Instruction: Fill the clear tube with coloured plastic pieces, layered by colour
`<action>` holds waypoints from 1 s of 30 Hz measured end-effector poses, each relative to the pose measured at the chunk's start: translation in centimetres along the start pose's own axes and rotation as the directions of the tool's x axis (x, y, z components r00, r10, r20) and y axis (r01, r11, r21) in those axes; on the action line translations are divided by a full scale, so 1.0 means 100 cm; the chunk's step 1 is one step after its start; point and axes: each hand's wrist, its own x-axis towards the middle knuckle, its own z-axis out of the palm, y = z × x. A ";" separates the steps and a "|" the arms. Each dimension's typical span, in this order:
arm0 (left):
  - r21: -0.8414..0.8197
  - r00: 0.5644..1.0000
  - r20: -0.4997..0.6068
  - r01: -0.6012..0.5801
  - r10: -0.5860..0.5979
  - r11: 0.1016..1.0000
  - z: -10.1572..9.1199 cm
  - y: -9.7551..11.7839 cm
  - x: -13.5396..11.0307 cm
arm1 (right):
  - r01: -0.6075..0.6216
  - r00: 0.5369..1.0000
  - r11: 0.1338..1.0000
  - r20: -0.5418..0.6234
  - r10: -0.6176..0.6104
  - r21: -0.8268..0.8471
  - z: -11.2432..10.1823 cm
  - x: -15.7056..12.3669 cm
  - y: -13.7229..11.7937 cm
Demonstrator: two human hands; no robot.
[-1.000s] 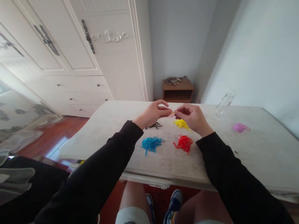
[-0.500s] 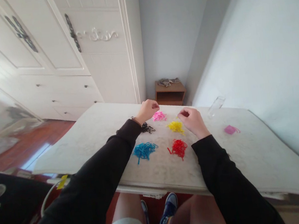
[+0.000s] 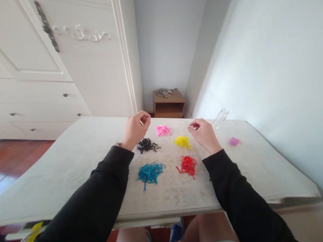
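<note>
My left hand point(image 3: 136, 130) hovers above the table just behind the black pile of small loops or strips point(image 3: 147, 145), fingers curled into a pinch. My right hand point(image 3: 204, 134) is raised to the right of the yellow pile point(image 3: 182, 142), its thumb and fingertips pressed together. Whatever either pinch holds is too small to make out. Between the hands, farther back, lies a pink pile point(image 3: 163, 130). Nearer to me are a blue pile point(image 3: 150, 173) of thin loops and a red pile point(image 3: 188, 166) of similar strips.
On the white table point(image 3: 170, 194), a clear glass or tube point(image 3: 220, 117) stands behind my right hand. Farther right lies a small pink-purple bundle point(image 3: 234, 141). A wooden stand point(image 3: 169, 106) bearing a grey cloth is beyond the table, between white cabinets point(image 3: 97, 74) and the wall.
My left hand has moved left, away from the pink pile, uncovering more of the black pile. My right hand stays near the yellow pile. The camera view has shifted right.
</note>
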 end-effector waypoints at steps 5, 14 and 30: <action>0.128 0.978 0.042 -0.208 0.204 0.970 0.001 0.005 -0.006 | 0.029 0.940 0.971 -0.322 -0.108 -0.239 -0.031 0.015 0.035; 0.131 0.909 0.126 -0.413 0.398 0.901 0.004 0.016 -0.012 | -0.118 0.986 0.952 -0.147 0.079 -0.283 -0.084 0.047 0.111; -0.098 0.843 0.138 -0.510 0.519 0.855 0.014 0.043 -0.029 | 0.389 0.908 0.871 0.036 -0.418 0.300 -0.023 -0.006 -0.083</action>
